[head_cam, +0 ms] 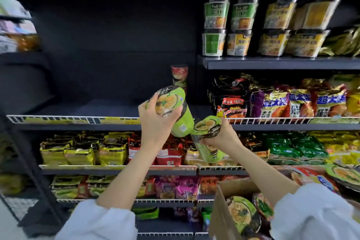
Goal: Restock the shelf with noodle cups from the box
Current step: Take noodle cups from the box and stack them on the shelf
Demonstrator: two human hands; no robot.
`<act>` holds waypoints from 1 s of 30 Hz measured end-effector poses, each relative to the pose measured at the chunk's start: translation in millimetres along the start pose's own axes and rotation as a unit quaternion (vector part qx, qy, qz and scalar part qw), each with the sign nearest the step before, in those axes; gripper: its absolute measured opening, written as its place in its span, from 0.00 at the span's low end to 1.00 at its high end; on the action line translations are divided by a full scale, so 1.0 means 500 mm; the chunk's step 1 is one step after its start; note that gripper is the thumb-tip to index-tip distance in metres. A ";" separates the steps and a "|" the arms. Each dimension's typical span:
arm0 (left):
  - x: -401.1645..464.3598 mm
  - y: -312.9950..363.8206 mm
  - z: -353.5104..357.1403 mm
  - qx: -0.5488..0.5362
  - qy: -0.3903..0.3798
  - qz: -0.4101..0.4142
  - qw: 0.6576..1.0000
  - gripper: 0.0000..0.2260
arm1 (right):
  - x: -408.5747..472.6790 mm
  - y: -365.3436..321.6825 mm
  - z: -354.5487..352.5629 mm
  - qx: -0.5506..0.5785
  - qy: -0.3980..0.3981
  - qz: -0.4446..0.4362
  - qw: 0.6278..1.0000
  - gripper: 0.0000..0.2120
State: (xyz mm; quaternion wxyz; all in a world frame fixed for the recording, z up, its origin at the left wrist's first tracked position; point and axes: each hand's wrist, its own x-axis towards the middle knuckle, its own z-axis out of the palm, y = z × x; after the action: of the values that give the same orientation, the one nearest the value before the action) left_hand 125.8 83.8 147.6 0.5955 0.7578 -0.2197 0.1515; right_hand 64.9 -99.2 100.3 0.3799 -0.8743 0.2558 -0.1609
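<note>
Each hand grips a green noodle cup: left hand [155,121], right hand [224,138], fingers wrapped tight, before a red cup [179,76] on the bare shelf [78,109].

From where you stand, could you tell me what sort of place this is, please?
Most likely a grocery or convenience store aisle: dark shelving with wire front rails, rows of instant noodle packets and bowls, and an open cardboard box of noodle cups being unpacked.

Large white Chinese characters reading 超大 on blue bands stand on the noodle packets [296,101] on the right of the middle shelf [272,126]. Other print, on the green cups, the upper tubs and the price strips, is too blurred to read.
</note>
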 end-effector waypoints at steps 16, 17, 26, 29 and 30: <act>0.366 -0.169 -0.028 -0.008 -0.019 0.030 0.999 0.36 | 0.341 -0.179 0.179 0.191 0.135 -0.003 0.972 0.38; 0.388 -0.180 -0.017 -0.007 -0.022 0.031 0.999 0.36 | 0.373 -0.175 0.188 0.195 0.140 -0.001 0.971 0.38; 0.554 -0.256 0.096 0.005 -0.044 0.007 0.999 0.34 | 0.612 -0.130 0.238 0.106 0.089 -0.034 0.990 0.42; 0.592 -0.272 0.130 0.004 -0.045 0.000 0.999 0.35 | 0.657 -0.111 0.246 0.097 0.087 -0.030 0.991 0.39; 0.602 -0.278 0.140 0.005 -0.048 0.000 0.999 0.35 | 0.666 -0.105 0.249 0.092 0.084 -0.032 0.992 0.39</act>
State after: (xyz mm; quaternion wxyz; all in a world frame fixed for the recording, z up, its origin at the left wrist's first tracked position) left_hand 453.2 -2.9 162.2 0.5802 0.7674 -0.2470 0.1159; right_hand 413.5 -186.0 86.5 0.4307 -0.8268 0.2429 -0.2682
